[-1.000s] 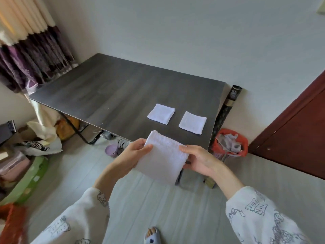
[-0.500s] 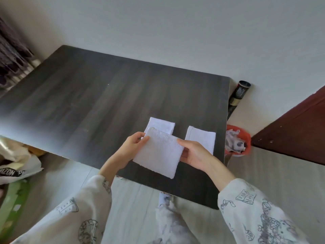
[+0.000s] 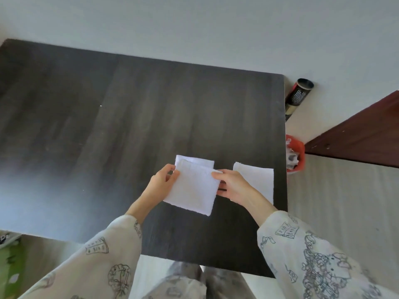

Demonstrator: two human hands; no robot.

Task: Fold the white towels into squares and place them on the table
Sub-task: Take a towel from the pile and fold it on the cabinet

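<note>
I see the left hand (image 3: 160, 184) and right hand (image 3: 234, 186) pinching the folded towel (image 3: 192, 190) by its 2 upper corners, above the dark table (image 3: 129, 126), overlapping 1 flat towel (image 3: 199, 161); another towel (image 3: 258, 180) lies just right.

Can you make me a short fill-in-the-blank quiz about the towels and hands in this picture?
1. Both hands hold one folded white towel above the dark ____.
2. The left hand and the right hand pinch its top ____.
3. Flat on the table lie ____ more folded towels.
4. The bin beside the table is ____.

Missing words: table; corners; two; red
</note>
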